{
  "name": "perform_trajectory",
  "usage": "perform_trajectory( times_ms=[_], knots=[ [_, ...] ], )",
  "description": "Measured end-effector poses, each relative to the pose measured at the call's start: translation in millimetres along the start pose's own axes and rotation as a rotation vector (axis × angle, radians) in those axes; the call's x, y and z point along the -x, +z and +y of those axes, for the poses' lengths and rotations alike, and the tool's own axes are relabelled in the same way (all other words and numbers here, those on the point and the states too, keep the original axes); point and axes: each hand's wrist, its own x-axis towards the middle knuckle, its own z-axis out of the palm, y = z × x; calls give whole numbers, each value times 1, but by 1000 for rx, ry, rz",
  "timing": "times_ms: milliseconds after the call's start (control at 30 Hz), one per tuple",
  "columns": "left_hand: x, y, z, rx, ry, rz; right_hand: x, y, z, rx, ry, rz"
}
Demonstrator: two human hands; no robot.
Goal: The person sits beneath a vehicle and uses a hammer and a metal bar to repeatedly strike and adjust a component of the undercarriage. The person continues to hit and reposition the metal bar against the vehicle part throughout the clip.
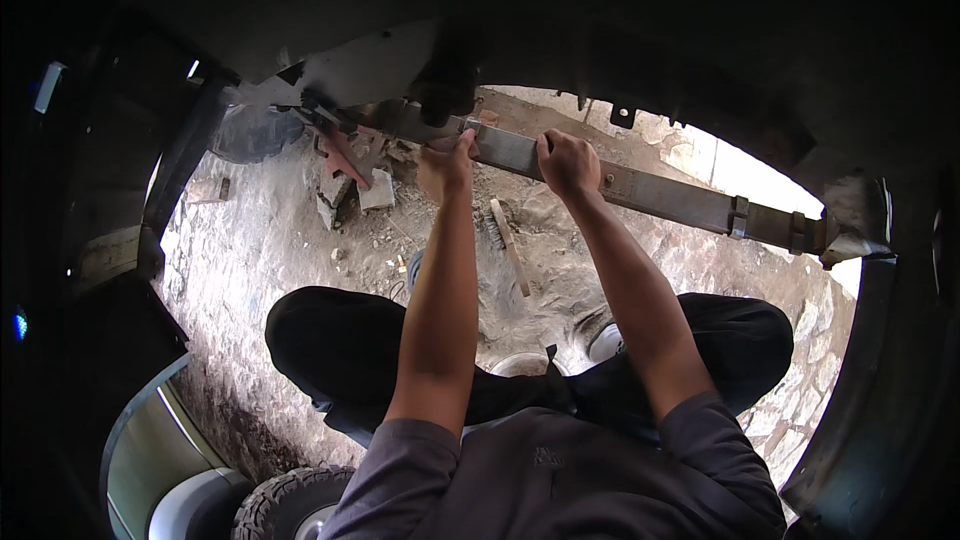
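Observation:
A long flat steel bar (670, 200), like a stack of spring leaves with clamps (739, 216), runs crosswise under a dark vehicle body. My left hand (448, 162) grips it left of centre, thumb raised beside a small clamp, fingers wrapped round it. Just to the right, my right hand (572, 166) is closed over the same bar, near a bolt. The bar's left end disappears among dark parts. On the dirt below my forearms lies a wooden-handled wire brush (506, 245).
Dark bodywork (520, 20) arches overhead and down both sides. A red metal object (340, 155) and broken stone pieces (377, 190) lie behind the left hand. A tyre (275, 508) and pale curved panel (150, 450) are at lower left. My bent legs (330, 345) are below.

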Motion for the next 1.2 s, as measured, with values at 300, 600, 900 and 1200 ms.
perform_trajectory(
  times_ms=[300,600,900,1200],
  knots=[
    [-16,11,-36,150,-84,-153,0,0,-4,-10,-13,32],
    [-1,0,-7,115,-69,-245,-1,-1,5,19,44,-2],
    [13,-3,15,126,-49,-134,-2,2,7,26,60,6],
    [23,-2,21,-18,9,-4,2,2,8,16,79,10]
  ],
)
